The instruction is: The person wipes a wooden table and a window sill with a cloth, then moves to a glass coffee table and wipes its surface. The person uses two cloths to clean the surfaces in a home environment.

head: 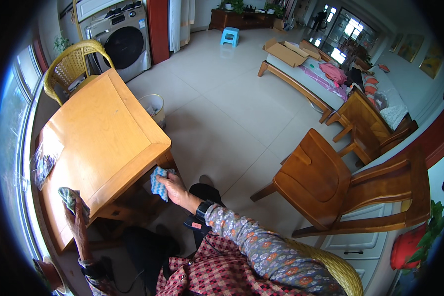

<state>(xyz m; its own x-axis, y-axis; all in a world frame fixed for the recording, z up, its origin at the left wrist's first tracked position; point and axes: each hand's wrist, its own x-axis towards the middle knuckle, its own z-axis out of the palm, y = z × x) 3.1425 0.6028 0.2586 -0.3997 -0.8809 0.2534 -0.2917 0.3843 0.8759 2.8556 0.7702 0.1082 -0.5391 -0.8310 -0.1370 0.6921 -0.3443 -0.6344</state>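
My left hand (77, 218) is closed around a crumpled green and grey cloth (71, 198), at the near left edge of the wooden table (96, 129). Beside the table's front corner, my right hand (175, 188) grips a folded blue and white zigzag-patterned cloth (159, 185). This second cloth hangs just off the table's edge. A clear plastic bag with small things in it (46, 162) lies on the tabletop by the window, where bright sunlight falls on the wood.
A wooden chair (310, 177) stands to the right. Beyond the table are a waste bin (153, 105), a woven yellow chair (68, 66) and a washing machine (124, 44). Further off are a light blue stool (230, 36) and an open cardboard box (288, 53) on a sofa. A potted plant (407, 246) is at lower right.
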